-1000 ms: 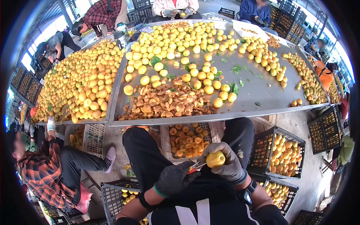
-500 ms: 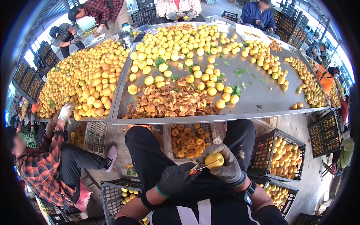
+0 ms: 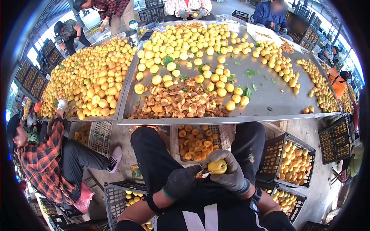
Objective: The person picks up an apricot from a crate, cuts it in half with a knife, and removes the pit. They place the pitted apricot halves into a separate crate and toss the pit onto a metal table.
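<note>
In a dark glove, my left hand [image 3: 180, 183] is closed round a small metal-bladed cutting tool [image 3: 203, 175] with an orange-red handle, mostly hidden by the glove. My right hand [image 3: 232, 176], gloved in grey, grips a round yellow apricot-like fruit [image 3: 217, 166] above my lap. The tool's thin metal part lies against the fruit. Between my knees, beyond the hands, stands a light plastic crate [image 3: 174, 143] of halved orange fruit [image 3: 195, 144].
A metal table [image 3: 266, 101] ahead bears whole yellow fruit [image 3: 163, 48], brown-orange scraps [image 3: 179, 101] and green leaves. Black crates of fruit [image 3: 295, 163] stand at my right, another [image 3: 115, 200] at my left. A person in plaid [image 3: 44, 165] sits at the left; several others work around the table.
The fruit has turned slightly in my right hand, and the tool has shifted against it. The view has moved a little. The plaid-sleeved person's gloved hand has shifted left along the fruit heap.
</note>
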{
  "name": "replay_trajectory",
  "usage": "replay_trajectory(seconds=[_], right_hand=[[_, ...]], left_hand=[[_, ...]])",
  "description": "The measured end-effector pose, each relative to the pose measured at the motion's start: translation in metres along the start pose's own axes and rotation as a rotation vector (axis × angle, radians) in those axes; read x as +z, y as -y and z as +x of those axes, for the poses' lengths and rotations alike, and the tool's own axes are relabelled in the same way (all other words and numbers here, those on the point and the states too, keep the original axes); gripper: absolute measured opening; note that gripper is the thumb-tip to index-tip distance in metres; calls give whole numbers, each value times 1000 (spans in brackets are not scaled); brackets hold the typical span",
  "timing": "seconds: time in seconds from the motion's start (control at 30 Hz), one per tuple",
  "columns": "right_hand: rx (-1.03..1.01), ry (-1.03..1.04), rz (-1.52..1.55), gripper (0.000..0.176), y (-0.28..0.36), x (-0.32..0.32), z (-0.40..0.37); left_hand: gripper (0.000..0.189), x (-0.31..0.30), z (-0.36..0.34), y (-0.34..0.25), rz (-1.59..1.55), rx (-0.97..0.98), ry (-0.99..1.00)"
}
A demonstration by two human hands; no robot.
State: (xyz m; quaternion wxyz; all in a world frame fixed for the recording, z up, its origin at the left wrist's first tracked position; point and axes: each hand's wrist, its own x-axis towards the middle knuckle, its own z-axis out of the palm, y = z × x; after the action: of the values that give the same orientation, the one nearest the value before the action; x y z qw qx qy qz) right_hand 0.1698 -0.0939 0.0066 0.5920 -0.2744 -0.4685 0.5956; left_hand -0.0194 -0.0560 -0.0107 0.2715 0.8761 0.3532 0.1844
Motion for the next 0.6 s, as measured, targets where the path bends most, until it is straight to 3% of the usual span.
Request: replay_trajectory(seconds=[0.17,0.2,0.27,0.3,0.37,0.43,0.5,0.6], right_hand=[[127,-242,212,53,7,11,13],[78,-193,-24,56,-1,3,14],[93,-167,-50,57,-4,-14,15],[109,-142,-75,57,-3,-19,16],[187,-153,41,58,-4,-16,15],[164,-196,568,57,-11,-4,18],[162,-177,621,57,-14,-6,22],[126,-153,-248,59,-16,-30,29]], left_hand=[[34,17,11,19,-9,11,4],[37,13,17,15,13,-39,21],[41,12,20,14,35,-85,34],[42,15,19,16,25,-3,44],[44,24,18,22,13,72,53],[33,31,18,22,103,106,23],[41,22,24,28,74,39,75],[51,7,32,25,26,-61,98]])
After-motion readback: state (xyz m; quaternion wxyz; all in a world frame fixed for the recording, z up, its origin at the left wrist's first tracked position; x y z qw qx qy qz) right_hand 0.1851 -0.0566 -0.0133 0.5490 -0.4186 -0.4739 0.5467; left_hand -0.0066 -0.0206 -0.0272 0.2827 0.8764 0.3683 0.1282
